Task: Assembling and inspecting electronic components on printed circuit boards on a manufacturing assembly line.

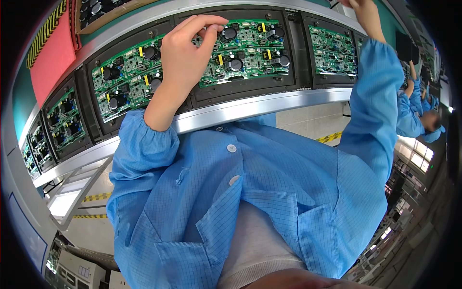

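1. Circuit boards point(255, 52), green, set with black cylinders and yellow parts: lie flat in a dark frame point(240, 92), below and beside the left hand
2. Left hand point(187, 54): raised over the boards, fingers curled, thumb and index tips close together; whether a small part sits between them cannot be told
3. Right hand point(363, 6): at the upper edge, partly cut off, past the right-hand boards; its opening and any hold cannot be told
4. Silver rail point(269, 105): runs along the near side of the frame
5. Red sheet point(48, 65): upper left, near a cardboard box point(116, 16) of dark parts
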`<state>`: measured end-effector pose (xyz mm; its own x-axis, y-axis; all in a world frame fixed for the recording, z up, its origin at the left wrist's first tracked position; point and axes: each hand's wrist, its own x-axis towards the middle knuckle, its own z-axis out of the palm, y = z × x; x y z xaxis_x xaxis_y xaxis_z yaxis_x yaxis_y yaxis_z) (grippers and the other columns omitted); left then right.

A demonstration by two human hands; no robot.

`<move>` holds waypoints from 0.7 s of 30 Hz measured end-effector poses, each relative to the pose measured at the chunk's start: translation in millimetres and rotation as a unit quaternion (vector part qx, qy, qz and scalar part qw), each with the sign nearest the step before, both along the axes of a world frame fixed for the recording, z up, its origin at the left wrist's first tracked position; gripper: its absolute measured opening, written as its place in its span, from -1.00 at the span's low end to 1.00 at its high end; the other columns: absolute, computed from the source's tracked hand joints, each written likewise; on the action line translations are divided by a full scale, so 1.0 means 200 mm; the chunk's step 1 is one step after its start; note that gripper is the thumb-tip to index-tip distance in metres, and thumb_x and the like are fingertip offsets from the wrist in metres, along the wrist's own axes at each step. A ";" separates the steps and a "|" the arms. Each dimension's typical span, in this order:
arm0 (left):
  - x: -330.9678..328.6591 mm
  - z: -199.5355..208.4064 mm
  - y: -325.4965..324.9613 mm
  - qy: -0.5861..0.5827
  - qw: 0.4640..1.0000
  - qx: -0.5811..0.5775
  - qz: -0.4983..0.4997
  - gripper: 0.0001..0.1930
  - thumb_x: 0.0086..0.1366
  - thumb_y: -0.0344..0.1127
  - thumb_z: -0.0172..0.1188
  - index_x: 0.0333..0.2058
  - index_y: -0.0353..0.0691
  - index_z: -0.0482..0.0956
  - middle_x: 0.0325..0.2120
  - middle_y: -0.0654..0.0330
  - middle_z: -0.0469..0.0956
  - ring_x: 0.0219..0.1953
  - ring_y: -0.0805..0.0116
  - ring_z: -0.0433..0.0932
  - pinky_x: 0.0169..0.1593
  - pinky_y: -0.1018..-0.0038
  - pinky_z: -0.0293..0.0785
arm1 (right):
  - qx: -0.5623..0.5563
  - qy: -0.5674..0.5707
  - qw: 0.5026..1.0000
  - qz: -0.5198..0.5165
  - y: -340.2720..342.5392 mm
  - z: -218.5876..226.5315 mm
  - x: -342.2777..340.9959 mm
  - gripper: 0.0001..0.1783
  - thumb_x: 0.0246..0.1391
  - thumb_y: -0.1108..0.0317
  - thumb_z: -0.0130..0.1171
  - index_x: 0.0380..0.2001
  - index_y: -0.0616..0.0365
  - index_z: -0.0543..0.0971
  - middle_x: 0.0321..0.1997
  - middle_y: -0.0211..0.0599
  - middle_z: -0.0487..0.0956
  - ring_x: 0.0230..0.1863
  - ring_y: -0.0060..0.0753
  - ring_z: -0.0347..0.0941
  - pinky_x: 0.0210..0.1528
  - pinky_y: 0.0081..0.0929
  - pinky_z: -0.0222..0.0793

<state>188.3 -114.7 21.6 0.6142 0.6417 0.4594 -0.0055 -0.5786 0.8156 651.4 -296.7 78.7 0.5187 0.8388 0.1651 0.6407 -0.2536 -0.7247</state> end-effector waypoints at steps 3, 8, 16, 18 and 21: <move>0.00 0.02 -0.03 0.012 0.999 0.006 -0.033 -0.84 0.30 -0.46 0.25 -0.21 -0.08 0.75 -0.37 0.28 0.71 -0.41 0.42 0.64 -0.30 0.52 0.54 | -0.007 0.009 1.000 0.024 -0.26 -0.08 -0.04 -0.78 0.38 0.39 0.15 -0.01 0.27 0.60 -0.07 -0.23 0.72 -0.06 -0.47 0.65 -0.02 -0.55 0.55; 0.01 0.03 -0.08 0.016 0.997 0.010 -0.068 -0.83 0.30 -0.48 0.25 -0.19 -0.10 0.73 -0.36 0.26 0.69 -0.38 0.38 0.64 -0.24 0.49 0.54 | -0.039 -0.138 0.988 -0.061 -0.47 -0.16 -0.48 -0.87 0.26 0.45 0.27 -0.15 0.19 0.69 -0.11 -0.29 0.74 -0.12 -0.44 0.68 -0.03 -0.48 0.55; 0.02 -0.01 -0.09 0.035 0.996 -0.002 -0.082 -0.80 0.29 -0.56 0.24 -0.17 -0.16 0.72 -0.38 0.21 0.67 -0.35 0.36 0.62 -0.20 0.49 0.53 | -0.095 -0.115 0.965 -0.213 -0.65 -0.32 -0.68 -0.83 0.14 0.43 0.41 -0.17 0.09 0.77 -0.24 -0.46 0.75 -0.32 -0.63 0.57 -0.29 -0.60 0.44; 0.03 -0.01 -0.09 0.036 0.996 0.002 -0.084 -0.81 0.29 -0.56 0.25 -0.17 -0.18 0.72 -0.38 0.20 0.67 -0.35 0.37 0.63 -0.20 0.49 0.54 | -0.071 -0.105 0.967 -0.222 -0.70 -0.38 -0.70 -0.82 0.14 0.42 0.41 -0.16 0.08 0.78 -0.26 -0.47 0.76 -0.34 -0.67 0.58 -0.31 -0.62 0.43; 0.03 -0.01 -0.10 0.049 0.996 0.005 -0.079 -0.81 0.29 -0.56 0.26 -0.17 -0.19 0.72 -0.38 0.20 0.67 -0.35 0.37 0.63 -0.20 0.49 0.54 | -0.060 -0.103 0.964 -0.237 -0.68 -0.41 -0.74 -0.81 0.12 0.40 0.43 -0.16 0.06 0.79 -0.28 -0.42 0.77 -0.35 -0.70 0.61 -0.33 -0.67 0.42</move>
<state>194.6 -133.8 19.0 0.7501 0.5285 0.3976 -0.0174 -0.5851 0.8107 504.0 -433.1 -3.5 0.8156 0.5345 0.2215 0.5587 -0.6280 -0.5418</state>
